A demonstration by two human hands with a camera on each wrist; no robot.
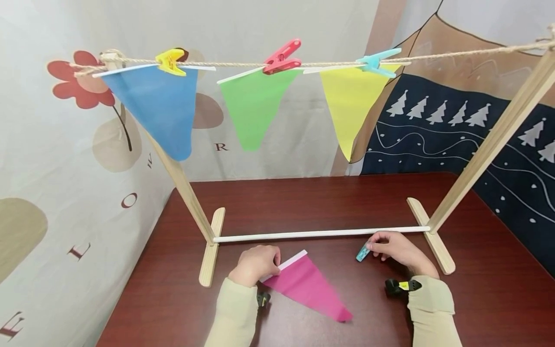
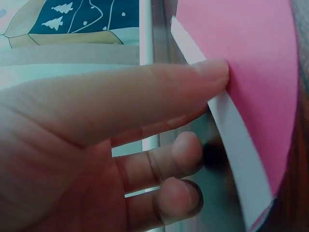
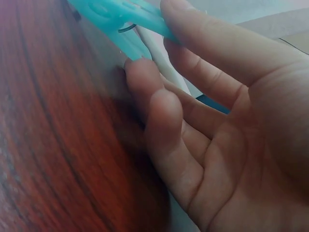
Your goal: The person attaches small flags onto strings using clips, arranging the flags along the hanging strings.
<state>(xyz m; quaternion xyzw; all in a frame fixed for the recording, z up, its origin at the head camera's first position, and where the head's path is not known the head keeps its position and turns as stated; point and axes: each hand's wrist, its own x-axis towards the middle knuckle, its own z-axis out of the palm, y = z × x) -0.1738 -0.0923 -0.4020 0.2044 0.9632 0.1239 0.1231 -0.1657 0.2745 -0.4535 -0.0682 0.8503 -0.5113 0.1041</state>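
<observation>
A pink pennant [image 1: 308, 284] with a white top strip lies slanted low over the table. My left hand [image 1: 257, 264] pinches it at the white strip, and in the left wrist view the thumb [image 2: 193, 82] presses across that strip [image 2: 241, 150]. Over to the right, my right hand [image 1: 399, 250] holds one handle of a light-blue clothespin [image 1: 363, 252] between thumb and finger. The right wrist view shows the clothespin's [image 3: 116, 19] handles spread, its spring visible and its far end cut off by the frame.
A twine line [image 1: 234, 64] spans two wooden posts, with a white rod [image 1: 321, 234] between their feet. Clothespins hold a blue pennant [image 1: 160, 106], a green pennant [image 1: 259, 106] and a yellow pennant [image 1: 349, 101] on it. Behind hangs a printed cloth [image 1: 277, 24].
</observation>
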